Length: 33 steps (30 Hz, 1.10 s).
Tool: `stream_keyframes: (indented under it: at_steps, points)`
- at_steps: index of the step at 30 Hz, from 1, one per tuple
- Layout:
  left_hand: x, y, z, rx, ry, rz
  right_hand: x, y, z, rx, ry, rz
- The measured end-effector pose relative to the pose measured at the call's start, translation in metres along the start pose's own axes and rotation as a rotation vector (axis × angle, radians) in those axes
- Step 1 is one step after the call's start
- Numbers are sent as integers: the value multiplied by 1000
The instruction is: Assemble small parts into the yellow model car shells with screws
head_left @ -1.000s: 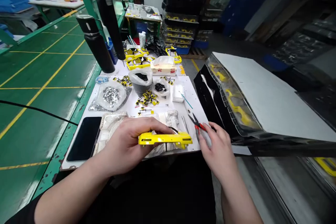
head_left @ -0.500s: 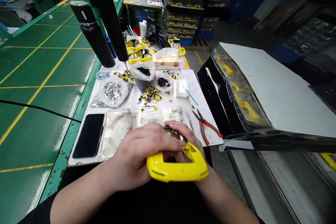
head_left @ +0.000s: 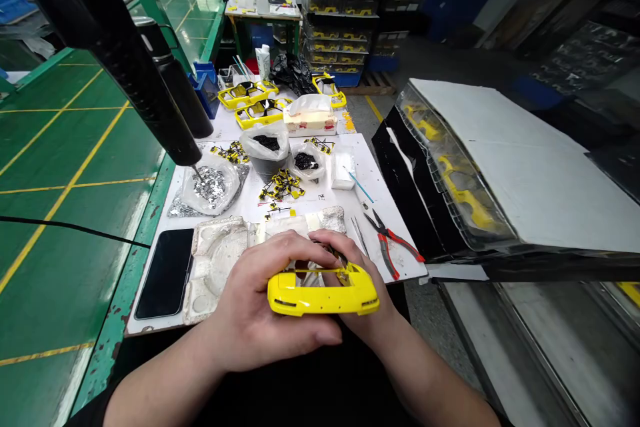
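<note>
Yellow plastic model-car body [head_left: 323, 295] gripped, both hands closed on it, just right of moulded foam tray [head_left: 217, 267]. Long axis crosswise, one end per hand: left hand [head_left: 255, 303], right hand [head_left: 363, 297].

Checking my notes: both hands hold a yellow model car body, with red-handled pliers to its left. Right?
No: the red-handled pliers lie to the right of the yellow model car body, not its left, in the head view. The left hand and right hand do hold it.
</note>
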<state>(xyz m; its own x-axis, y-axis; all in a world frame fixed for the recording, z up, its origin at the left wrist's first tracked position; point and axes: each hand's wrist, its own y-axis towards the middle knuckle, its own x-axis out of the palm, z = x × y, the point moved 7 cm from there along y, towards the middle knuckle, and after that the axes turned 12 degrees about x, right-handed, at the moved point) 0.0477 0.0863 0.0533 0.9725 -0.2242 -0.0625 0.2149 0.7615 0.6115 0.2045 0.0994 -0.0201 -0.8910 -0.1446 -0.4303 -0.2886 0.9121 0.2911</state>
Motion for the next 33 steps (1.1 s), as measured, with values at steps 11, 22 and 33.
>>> stream_keyframes:
  at_steps: [11,22,33]
  points:
    - [7,0,10,68,100,38,-2,0,0,58,35,-46]
    - [8,-3,3,92,-48,86,-4,1,-3,52,23,-47]
    - [6,-8,1,85,-3,45,-3,0,-3,27,19,-28]
